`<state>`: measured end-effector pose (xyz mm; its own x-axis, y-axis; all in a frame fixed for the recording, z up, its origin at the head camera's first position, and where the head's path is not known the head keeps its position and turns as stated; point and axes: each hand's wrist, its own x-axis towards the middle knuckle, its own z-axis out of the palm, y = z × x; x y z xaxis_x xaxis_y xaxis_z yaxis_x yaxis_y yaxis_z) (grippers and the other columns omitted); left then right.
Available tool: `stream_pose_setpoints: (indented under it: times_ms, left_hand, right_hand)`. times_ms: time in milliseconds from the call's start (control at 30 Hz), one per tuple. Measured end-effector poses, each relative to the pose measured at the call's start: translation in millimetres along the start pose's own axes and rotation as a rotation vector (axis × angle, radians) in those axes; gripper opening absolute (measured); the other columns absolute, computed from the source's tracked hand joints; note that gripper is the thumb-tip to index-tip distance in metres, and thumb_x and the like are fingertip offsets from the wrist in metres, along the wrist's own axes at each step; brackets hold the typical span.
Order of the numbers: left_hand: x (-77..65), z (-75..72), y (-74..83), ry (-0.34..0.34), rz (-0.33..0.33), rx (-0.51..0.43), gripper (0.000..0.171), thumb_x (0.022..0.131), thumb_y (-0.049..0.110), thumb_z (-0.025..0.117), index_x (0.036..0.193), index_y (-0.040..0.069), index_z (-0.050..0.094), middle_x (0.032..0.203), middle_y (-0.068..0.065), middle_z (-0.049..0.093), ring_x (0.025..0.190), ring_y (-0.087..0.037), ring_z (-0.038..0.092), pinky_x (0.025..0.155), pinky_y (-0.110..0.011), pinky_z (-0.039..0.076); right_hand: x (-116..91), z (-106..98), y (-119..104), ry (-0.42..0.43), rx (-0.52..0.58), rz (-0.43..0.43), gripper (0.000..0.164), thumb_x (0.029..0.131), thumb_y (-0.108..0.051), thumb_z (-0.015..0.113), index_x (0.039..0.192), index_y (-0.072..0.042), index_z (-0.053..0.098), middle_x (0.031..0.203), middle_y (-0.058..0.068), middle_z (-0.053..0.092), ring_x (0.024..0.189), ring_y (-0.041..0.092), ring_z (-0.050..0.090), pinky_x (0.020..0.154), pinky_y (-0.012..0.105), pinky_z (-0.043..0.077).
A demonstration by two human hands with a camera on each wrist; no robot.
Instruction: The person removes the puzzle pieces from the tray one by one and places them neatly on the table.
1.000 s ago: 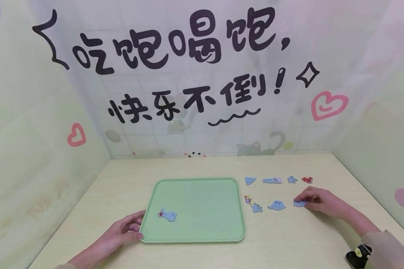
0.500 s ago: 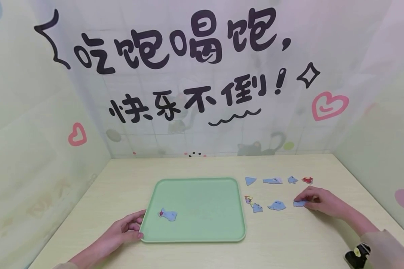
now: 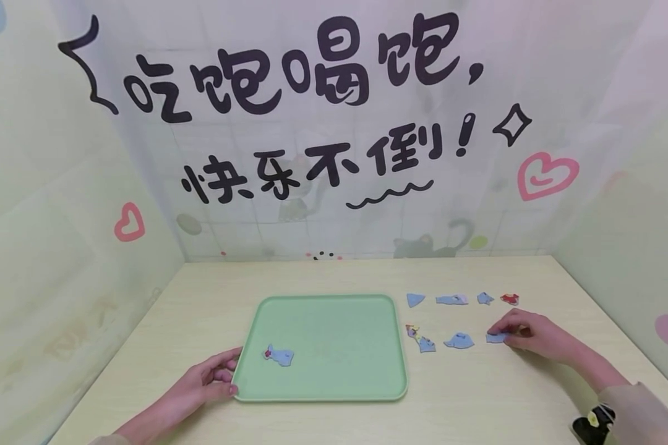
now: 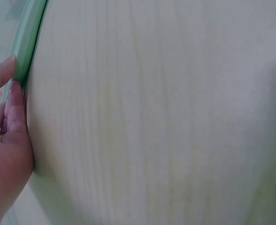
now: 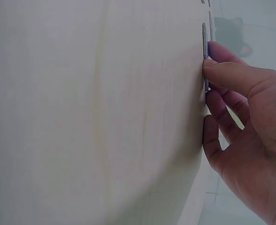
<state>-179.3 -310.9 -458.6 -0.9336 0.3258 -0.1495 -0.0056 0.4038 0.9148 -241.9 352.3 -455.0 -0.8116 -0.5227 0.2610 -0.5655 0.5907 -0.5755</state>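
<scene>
On the light green tray [image 3: 345, 352] lies one flat blue puzzle piece [image 3: 280, 356] with a red patch at its left end. My left hand [image 3: 208, 378] holds the tray by its near left edge, thumb at the rim. Over on the right, my right hand [image 3: 531, 334] pinches another flat blue puzzle piece [image 3: 495, 339] between thumb and fingers; the fingers cover part of it. In the right wrist view this thin piece [image 5: 205, 44] shows edge-on at the tabletop, under the thumb. Beside it to the left lies a curved blue piece [image 3: 459, 340].
Several more pieces lie right of the tray: a blue triangle [image 3: 415, 300], a long blue piece [image 3: 452, 300], a small blue piece [image 3: 485, 298], a red piece [image 3: 509, 299] and a multicoloured piece [image 3: 425, 343]. Printed cloth walls [image 3: 334, 228] enclose the wooden table [image 3: 323, 426].
</scene>
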Motion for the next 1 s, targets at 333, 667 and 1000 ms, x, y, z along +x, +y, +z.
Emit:
stream_pose_setpoints:
  times_ms: [333, 667, 1000]
  left_hand:
    - [1.2, 0.6, 0.1, -0.018, 0.018, -0.026, 0.078, 0.09, 0.014, 0.069, 0.152, -0.005, 0.028, 0.128, -0.016, 0.046, 0.097, -0.003, 0.054, 0.083, -0.017, 0.049]
    - [0.4, 0.1, -1.7, -0.008, 0.022, -0.006, 0.077, 0.09, 0.014, 0.069, 0.151, -0.007, 0.028, 0.127, -0.015, 0.046, 0.096, -0.002, 0.054, 0.083, -0.016, 0.049]
    - [0.0, -0.4, -2.1, 0.001, 0.068, -0.009, 0.076, 0.09, 0.012, 0.069, 0.15, -0.01, 0.028, 0.124, -0.015, 0.049, 0.095, -0.002, 0.054, 0.082, -0.016, 0.049]
  right_hand:
    - [-3, -2, 4, -0.011, -0.004, -0.002, 0.021, 0.089, -0.004, 0.069, 0.108, -0.01, 0.072, 0.101, 0.0, 0.066, 0.086, 0.002, 0.055, 0.071, 0.016, 0.047]
    - [0, -3, 2, -0.029, -0.008, -0.01, 0.022, 0.088, -0.004, 0.07, 0.109, -0.01, 0.072, 0.102, 0.0, 0.067, 0.087, 0.003, 0.057, 0.072, 0.017, 0.048]
    - [29, 0, -14, -0.009, -0.096, 0.058, 0.03, 0.083, -0.019, 0.078, 0.112, -0.014, 0.071, 0.102, 0.001, 0.071, 0.086, 0.003, 0.057, 0.072, 0.021, 0.049]
